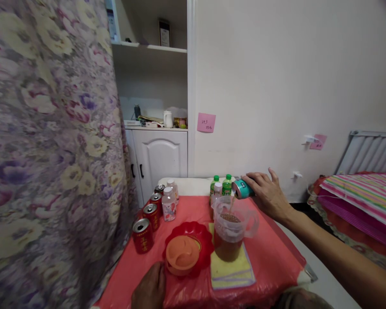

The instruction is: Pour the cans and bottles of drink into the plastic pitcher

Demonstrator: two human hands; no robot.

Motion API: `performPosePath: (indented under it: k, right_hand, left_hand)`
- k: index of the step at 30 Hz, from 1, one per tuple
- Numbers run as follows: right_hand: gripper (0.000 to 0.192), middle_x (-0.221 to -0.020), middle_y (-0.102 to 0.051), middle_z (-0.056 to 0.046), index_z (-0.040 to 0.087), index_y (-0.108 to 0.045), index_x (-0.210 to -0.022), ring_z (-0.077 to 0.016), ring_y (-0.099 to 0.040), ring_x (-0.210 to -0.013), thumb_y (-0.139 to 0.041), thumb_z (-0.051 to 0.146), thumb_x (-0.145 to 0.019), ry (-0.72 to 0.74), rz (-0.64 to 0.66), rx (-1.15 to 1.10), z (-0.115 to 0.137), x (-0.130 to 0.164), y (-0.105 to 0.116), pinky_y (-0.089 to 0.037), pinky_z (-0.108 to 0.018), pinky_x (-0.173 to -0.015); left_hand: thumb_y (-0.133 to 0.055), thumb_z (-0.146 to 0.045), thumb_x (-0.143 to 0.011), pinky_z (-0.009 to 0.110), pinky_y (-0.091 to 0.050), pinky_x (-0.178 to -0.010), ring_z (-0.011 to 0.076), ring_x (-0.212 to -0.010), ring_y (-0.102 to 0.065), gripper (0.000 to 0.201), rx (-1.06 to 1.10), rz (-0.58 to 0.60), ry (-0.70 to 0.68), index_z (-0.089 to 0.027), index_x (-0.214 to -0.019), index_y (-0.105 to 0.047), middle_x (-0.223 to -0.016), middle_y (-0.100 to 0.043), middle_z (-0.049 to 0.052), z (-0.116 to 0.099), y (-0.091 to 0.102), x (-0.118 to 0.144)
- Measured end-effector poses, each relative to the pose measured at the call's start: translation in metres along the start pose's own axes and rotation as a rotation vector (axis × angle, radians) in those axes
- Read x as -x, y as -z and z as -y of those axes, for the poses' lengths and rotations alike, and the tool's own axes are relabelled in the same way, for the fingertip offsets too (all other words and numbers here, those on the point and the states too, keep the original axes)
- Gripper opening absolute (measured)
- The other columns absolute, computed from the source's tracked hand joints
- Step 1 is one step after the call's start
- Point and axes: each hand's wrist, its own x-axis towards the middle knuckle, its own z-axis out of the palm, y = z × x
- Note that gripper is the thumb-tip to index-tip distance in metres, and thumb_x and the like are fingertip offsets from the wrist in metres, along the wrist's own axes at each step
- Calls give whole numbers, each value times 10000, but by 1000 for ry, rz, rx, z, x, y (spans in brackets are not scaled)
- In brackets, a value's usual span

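Plastic, see-through and round, the jug [232,234] stands on a yellow cloth [231,270] on the red counter [273,257]. Right hand [268,193] grips a shiny teal can [242,189], tipped, pouring brown drink in. Left hand [149,289] rests curled beside an orange lid [182,254].

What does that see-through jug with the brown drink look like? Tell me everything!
The jug is clear plastic with a handle on its right side and a spout at the rim. It stands upright on a yellow cloth on the red table cover. Brown drink with a foamy top fills over half of it. The right hand tips a teal can above it, and a thin brown stream falls in. Nothing else touches the jug.
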Motion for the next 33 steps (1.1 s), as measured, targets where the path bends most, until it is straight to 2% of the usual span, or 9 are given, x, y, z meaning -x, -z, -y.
performPosePath:
  k: [12, 16, 23, 33]
  right_hand:
    - [540, -1328, -610, -123, 234, -445, -1403, -286, -519, -1229, -406, 37, -902, 62, 3, 24, 1, -3, -1, -108, -642, -1147]
    - [560, -1338, -603, -116, 233, -441, -1406, -281, -510, -1246, -410, 13, -892, 69, 11, 21, 1, -4, 0, -100, -647, -1150]
    - [599, -1361, -591, -126, 226, -428, -1422, -289, -488, -1275, -403, -18, -876, 114, 18, 40, 1, -7, -1, -119, -672, -1139]
    - [681, -1390, -573, -135, 207, -403, -1434, -305, -475, -1304, -386, -72, -813, 202, 56, 51, 7, -14, 6, -136, -686, -1137]
  left_hand:
    - [-313, -357, -954, 325, -553, -882, 222, -1065, -724, 403, -1, -1, -2, -209, -1089, -662, -1178, -765, 92, -1, 0, 0]
    - [-301, -351, -950, 341, -543, -929, 226, -1080, -719, 425, 0, 2, 0, -193, -1105, -664, -1186, -762, 97, 0, 0, 0]
    - [-306, -359, -947, 352, -534, -960, 225, -1099, -710, 449, 8, 14, 1, -159, -1147, -655, -1207, -752, 107, 2, -3, -1]
    - [-312, -348, -959, 361, -555, -922, 235, -1092, -715, 428, -12, 7, -3, -178, -1139, -662, -1211, -752, 104, 3, -4, -1]
